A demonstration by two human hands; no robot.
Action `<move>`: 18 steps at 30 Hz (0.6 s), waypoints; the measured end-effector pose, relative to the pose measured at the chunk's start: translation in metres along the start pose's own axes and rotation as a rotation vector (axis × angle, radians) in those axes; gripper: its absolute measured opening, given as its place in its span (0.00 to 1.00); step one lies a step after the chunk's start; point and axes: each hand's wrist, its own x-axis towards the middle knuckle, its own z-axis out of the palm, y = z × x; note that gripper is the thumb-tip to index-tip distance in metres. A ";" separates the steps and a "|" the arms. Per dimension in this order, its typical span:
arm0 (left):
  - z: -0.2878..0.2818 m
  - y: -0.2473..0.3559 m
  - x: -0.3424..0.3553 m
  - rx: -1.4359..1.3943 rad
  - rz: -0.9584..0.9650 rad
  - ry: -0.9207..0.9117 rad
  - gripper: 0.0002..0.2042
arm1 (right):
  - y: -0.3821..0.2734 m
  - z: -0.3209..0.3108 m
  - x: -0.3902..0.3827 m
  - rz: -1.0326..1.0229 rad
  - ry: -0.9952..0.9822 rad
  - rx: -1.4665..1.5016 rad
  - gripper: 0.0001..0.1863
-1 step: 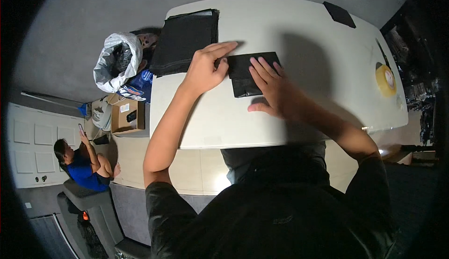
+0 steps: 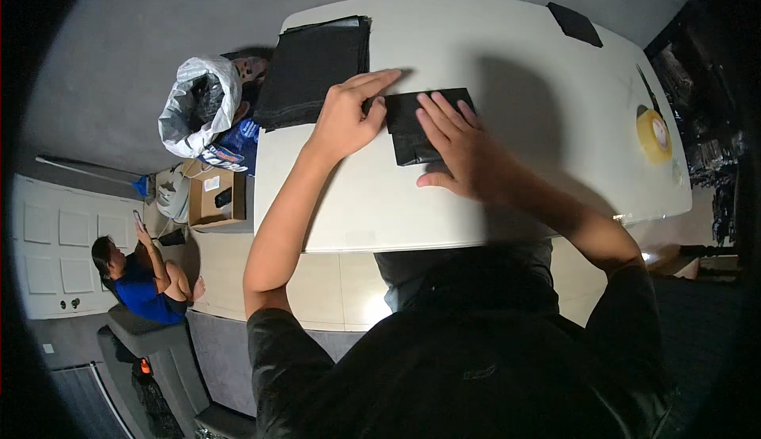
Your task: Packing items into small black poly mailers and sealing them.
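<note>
- While both hands work over the white table (image 2: 357, 217), the folded black plastic sheet (image 2: 408, 126) lies flat near its middle, to the right of the stack of black sheets (image 2: 313, 70).
- Right hand (image 2: 464, 146): fingers outstretched and slightly spread, laid on the sheet; thumb beyond its near edge; nothing grasped.
- Left hand (image 2: 346, 118): forefinger extended, thumb parted from it beside the sheet's left edge; no grip visible, and contact with that edge cannot be told.
- Done, by appearance: the sheet is doubled into a compact, nearly square packet, its near layers slightly offset.
- Left, by inference: pressing this packet flat seems unfinished, and the thick stack lies unfolded.
- Far right corner: a separate black piece (image 2: 575, 24), perhaps a finished one; its folds cannot be discerned.
- Right edge: a yellowish tape roll (image 2: 655, 135), untouched.
</note>
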 end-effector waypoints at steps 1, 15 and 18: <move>0.000 0.000 0.000 0.005 -0.019 0.005 0.23 | 0.000 0.001 0.002 -0.031 -0.069 -0.006 0.55; -0.007 -0.010 0.000 -0.031 -0.113 0.087 0.21 | 0.024 0.015 -0.004 -0.074 -0.045 -0.078 0.45; -0.007 -0.015 0.001 0.029 -0.053 0.142 0.20 | 0.029 0.027 -0.002 -0.102 0.058 -0.115 0.38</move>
